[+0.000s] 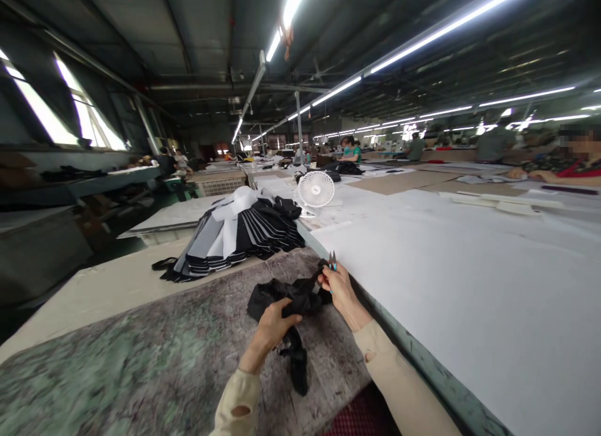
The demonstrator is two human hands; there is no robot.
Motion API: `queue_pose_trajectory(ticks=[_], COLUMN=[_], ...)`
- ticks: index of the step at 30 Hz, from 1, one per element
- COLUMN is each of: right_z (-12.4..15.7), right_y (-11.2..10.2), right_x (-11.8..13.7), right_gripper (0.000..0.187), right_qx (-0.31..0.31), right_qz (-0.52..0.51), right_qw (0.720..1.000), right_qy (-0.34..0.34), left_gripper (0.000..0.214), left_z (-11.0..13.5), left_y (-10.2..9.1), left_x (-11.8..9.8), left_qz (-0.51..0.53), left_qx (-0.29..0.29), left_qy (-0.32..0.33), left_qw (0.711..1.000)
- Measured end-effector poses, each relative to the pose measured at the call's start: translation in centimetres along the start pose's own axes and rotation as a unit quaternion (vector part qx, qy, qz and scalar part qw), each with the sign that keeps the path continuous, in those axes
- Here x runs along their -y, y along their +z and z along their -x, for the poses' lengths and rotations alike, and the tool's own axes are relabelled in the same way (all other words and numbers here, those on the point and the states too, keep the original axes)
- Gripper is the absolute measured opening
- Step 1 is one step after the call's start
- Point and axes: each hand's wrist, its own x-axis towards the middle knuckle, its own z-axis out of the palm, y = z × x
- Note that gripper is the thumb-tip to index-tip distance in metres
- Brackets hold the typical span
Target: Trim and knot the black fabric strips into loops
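Note:
A crumpled black fabric piece (275,292) lies on the worn, stained board in front of me. One dark strip of it hangs toward me, and another end runs up to my right hand. My left hand (275,326) is on the near side of the fabric, its thumb and fingers closed on a fold; the fingertips are partly hidden. In my right hand (340,289) is a small pair of thread snips (332,261) with bluish parts, the blades pointing up and away. The same hand's fingertips are at the far end of the black fabric.
Beyond the board (164,348) spreads a fanned stack of black, grey and white fabric pieces (235,229). A white fan (316,189) stands behind it. On my right, a higher table (451,267) carries white sheeting. Other people work farther back.

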Motion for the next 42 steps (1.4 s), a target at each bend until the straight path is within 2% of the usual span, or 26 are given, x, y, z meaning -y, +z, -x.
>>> queue_pose_trajectory(ticks=[2,4,6,10,14,17,20,23,25,27,28,30,32,33,35,37,39,42], right_z=[-1.3,-2.3,-2.5,-1.4,-0.2,0.0,0.8,2.9,4.6,5.8,6.1,5.9,4.9,4.3,2.9,1.6,0.6,0.2], right_y=[0.4,0.6,0.8,1.5,2.1,2.3,2.7,3.9,5.0,6.2,6.6,7.1,6.9,6.6,5.7,4.8,4.2,4.4], right_x=[0.6,1.1,1.4,0.8,0.5,0.9,1.3,1.2,0.8,0.2,-0.1,-0.8,-1.5,-1.9,-2.5,-2.8,-2.9,-2.1], right_gripper=[0.021,0.022,0.023,0.014,0.012,0.020,0.016,0.015,0.016,0.022,0.027,0.043,0.057,0.057,0.039,0.022,0.022,0.032], right_qx=[-0.040,-0.051,-0.016,0.080,0.094,0.092,0.094,0.180,0.259,0.291,0.278,0.214,0.162,0.154,0.156,0.155,0.143,0.117], right_qz=[0.025,0.068,0.121,0.221,0.271,0.291,0.303,0.259,0.226,0.233,0.259,0.359,0.474,0.516,0.561,0.568,0.558,0.513], right_qw=[0.999,0.996,0.991,0.969,0.952,0.939,0.931,0.930,0.918,0.902,0.897,0.883,0.849,0.830,0.804,0.801,0.810,0.839], right_qy=[-0.018,-0.039,-0.057,-0.074,-0.110,-0.158,-0.182,-0.190,-0.197,-0.216,-0.225,-0.215,-0.170,-0.147,-0.120,-0.110,-0.108,-0.139], left_gripper=[0.013,0.012,0.012,0.032,0.039,0.043,0.042,0.041,0.042,0.042,0.043,0.042,0.039,0.037,0.030,0.021,0.014,0.019], left_z=[1.0,2.2,3.7,6.6,8.7,9.6,10.4,11.3,11.9,12.4,12.7,13.1,13.6,13.9,14.6,15.4,16.2,16.8], left_y=[-1.2,-2.9,-4.7,-7.1,-7.8,-8.2,-8.6,-8.6,-8.5,-8.4,-8.3,-8.5,-9.1,-9.7,-11.3,-13.4,-15.3,-16.5], left_x=[-0.2,-0.3,-0.3,-0.1,-0.2,-0.3,-0.4,-0.5,-0.6,-0.7,-0.7,-0.6,-0.5,-0.3,-0.1,0.2,0.3,0.0], left_qz=[-0.001,0.000,0.016,0.115,0.205,0.247,0.281,0.305,0.315,0.319,0.318,0.313,0.312,0.316,0.336,0.366,0.403,0.454], left_qx=[-0.015,-0.043,-0.077,-0.125,-0.170,-0.183,-0.182,-0.178,-0.186,-0.205,-0.213,-0.222,-0.230,-0.240,-0.300,-0.380,-0.439,-0.457], left_qy=[0.002,-0.008,-0.041,-0.110,-0.126,-0.115,-0.094,-0.084,-0.080,-0.075,-0.073,-0.075,-0.079,-0.079,-0.067,-0.048,-0.042,-0.057], left_qw=[1.000,0.999,0.996,0.979,0.956,0.945,0.938,0.932,0.927,0.922,0.921,0.920,0.918,0.915,0.891,0.848,0.802,0.763])
